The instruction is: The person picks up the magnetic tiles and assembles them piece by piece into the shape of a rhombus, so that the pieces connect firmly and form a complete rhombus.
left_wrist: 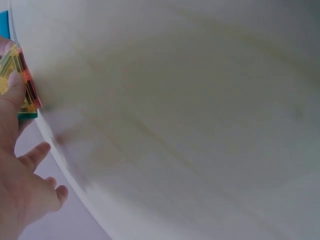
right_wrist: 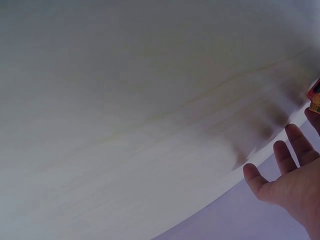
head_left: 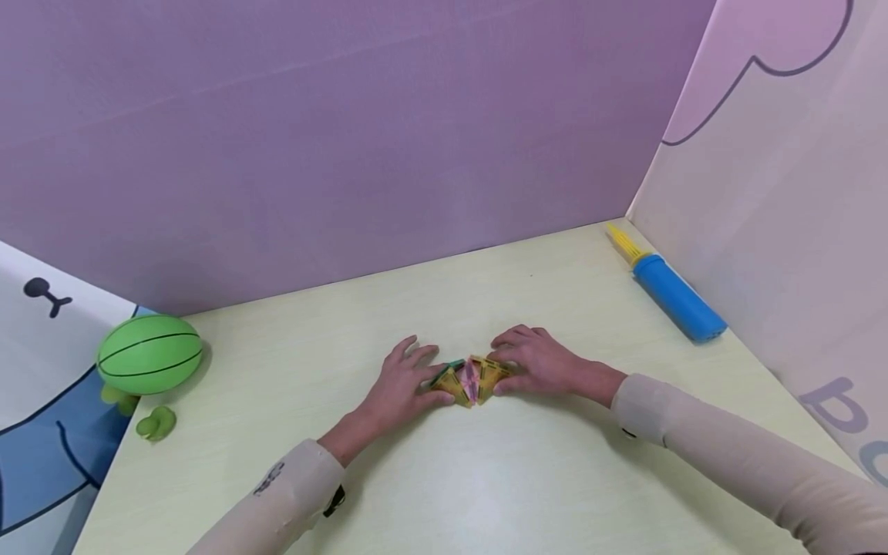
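Several small see-through triangular magnetic tiles stand together on the table in the head view. My left hand (head_left: 398, 385) pinches a yellow tile (head_left: 454, 389) and a green tile (head_left: 454, 364) between thumb and index finger, its other fingers spread. From the right, my right hand (head_left: 541, 362) pinches another yellow tile (head_left: 489, 379) with thumb and fingers. A pink tile (head_left: 469, 376) shows between the two yellow ones. In the left wrist view, the thumb presses a yellow tile (left_wrist: 6, 67) with red and green edges around it. The right wrist view catches only a yellow and red corner.
On the pale table (head_left: 472, 478), a green striped balloon (head_left: 149, 354) and a small green twisted piece (head_left: 156, 423) lie at the left. A blue hand pump (head_left: 676, 297) with a yellow nozzle rests by the right wall. A purple wall (head_left: 347, 139) borders the back.
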Demonstrator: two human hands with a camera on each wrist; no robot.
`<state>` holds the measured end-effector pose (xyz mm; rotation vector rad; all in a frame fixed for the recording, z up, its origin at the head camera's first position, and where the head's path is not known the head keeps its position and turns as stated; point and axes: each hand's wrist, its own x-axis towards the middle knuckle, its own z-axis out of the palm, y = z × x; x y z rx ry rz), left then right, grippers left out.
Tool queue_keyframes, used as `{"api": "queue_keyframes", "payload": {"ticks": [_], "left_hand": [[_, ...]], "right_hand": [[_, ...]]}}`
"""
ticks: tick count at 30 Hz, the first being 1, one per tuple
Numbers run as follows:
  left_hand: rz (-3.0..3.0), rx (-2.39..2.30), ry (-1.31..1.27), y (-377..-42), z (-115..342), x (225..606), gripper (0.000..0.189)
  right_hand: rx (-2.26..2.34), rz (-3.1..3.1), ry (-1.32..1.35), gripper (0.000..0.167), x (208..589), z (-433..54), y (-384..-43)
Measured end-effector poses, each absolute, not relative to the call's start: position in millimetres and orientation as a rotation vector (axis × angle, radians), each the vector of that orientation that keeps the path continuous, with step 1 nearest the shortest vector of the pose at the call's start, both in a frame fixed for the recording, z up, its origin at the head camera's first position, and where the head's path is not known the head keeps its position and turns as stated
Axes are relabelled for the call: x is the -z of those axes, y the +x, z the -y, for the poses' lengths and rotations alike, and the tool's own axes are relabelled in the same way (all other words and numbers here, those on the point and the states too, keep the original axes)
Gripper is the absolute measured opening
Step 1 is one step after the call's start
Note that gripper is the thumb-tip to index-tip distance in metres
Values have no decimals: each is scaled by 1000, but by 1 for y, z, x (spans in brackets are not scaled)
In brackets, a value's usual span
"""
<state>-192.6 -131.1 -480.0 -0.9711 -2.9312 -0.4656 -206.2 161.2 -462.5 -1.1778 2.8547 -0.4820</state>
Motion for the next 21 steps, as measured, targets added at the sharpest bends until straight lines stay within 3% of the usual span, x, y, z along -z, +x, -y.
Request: {"api": "queue_keyframes", "payload": {"ticks": [21], "left_hand": [[2929,598,-970,-190,130,477,57]], "right_hand": [[496,-2862,-1208,47,464,-160,-205]]}}
